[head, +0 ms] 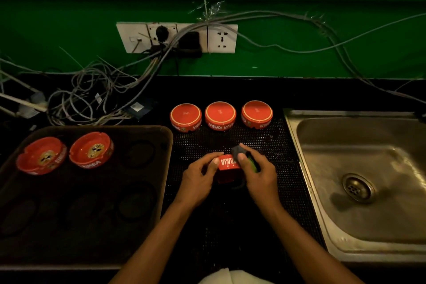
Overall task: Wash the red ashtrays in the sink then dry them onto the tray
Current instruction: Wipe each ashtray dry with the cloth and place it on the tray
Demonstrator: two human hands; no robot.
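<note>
While two red ashtrays (65, 153) sit upright on the dark tray (147, 131), the left hand (199, 178) pinches a tilted ashtray (227, 165) over the mat; the right hand (259, 176) grips a dark cloth (239, 151) (green-edged) against it, left of the sink (297, 145).

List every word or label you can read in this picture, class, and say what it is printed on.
"RAJA": side of the held ashtray, upside down.
"RAJA RIMBA": side of the middle upturned ashtray, upside down.
"IMBA": rim of the right tray ashtray.
Lettering on the other ashtrays: too blurred to read.
</note>
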